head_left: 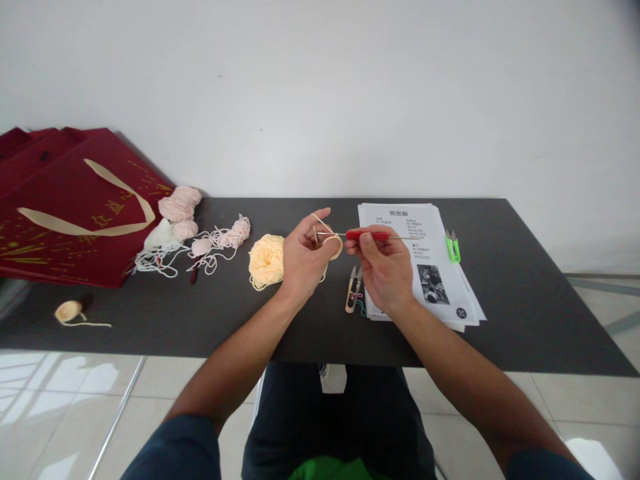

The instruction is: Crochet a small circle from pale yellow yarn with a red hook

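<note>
Above the middle of the dark table, my left hand (307, 259) pinches a small cream crochet piece (339, 248), with a strand of yarn running over its raised index finger. My right hand (384, 263) is closed around the red handle of a crochet hook (367, 236). The hook's thin metal shaft points left to the crochet piece, and a metal end sticks out to the right. Exactly how the hook's tip sits in the yarn is too small to tell. Just left of my left hand lies a pale yellow ball of yarn (266, 261), partly covered by that hand.
Printed sheets (400, 213) lie under my right hand, with thread snips (354, 290) beside them and green-handled snips (453, 247) at their right edge. Pink yarn (235, 235) and white yarn (159, 247) lie left, near dark red gift bags (75, 220). A small cream crocheted cup (69, 311) sits front left.
</note>
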{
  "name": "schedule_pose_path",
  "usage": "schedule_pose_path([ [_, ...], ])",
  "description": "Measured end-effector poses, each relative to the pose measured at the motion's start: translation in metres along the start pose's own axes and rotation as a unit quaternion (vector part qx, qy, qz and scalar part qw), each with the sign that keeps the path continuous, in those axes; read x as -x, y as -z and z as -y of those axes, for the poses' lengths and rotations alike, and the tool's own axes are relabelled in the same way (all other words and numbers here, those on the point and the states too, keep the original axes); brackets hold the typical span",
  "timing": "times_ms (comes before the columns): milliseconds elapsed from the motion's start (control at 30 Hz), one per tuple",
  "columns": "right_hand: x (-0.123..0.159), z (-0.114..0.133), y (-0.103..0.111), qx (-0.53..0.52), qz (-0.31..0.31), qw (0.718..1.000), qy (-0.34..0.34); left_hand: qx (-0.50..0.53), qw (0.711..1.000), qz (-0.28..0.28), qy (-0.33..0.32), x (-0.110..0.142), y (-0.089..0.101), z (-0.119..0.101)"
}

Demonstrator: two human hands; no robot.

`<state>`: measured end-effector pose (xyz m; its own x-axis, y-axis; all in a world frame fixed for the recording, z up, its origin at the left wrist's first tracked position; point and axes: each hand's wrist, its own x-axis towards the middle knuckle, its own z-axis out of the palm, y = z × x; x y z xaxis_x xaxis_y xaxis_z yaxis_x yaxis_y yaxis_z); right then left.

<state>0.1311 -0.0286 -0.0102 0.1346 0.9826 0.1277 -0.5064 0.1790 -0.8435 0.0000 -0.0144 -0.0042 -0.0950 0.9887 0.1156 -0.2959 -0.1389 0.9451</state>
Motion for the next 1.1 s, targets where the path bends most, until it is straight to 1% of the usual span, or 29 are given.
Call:
schedule_pose_path([
  [133,-0.002,0.002,0.005,-0.004,0.002,0.999,0.033,-0.012,1.000,-0.009,-0.014,-0.001,0.001,0.000],
  [467,-0.006,0.004,0.015,0.055,0.000,0.992,0.118,-0.017,1.000,-0.022,-0.014,-0.002,0.001,0.001],
  [767,-0.007,0.002,0.019,0.084,-0.009,0.987,0.133,-0.023,0.999,-0.023,-0.018,-0.003,0.004,0.002],
  [933,-0.005,0.000,0.017,0.097,-0.013,0.983,0.153,-0.026,0.999,-0.031,-0.023,-0.002,0.003,0.001],
  [1100,0.003,0.001,0.011,0.113,-0.022,0.978,0.174,-0.041,0.997,-0.044,-0.043,-0.001,0.003,0.001],
])
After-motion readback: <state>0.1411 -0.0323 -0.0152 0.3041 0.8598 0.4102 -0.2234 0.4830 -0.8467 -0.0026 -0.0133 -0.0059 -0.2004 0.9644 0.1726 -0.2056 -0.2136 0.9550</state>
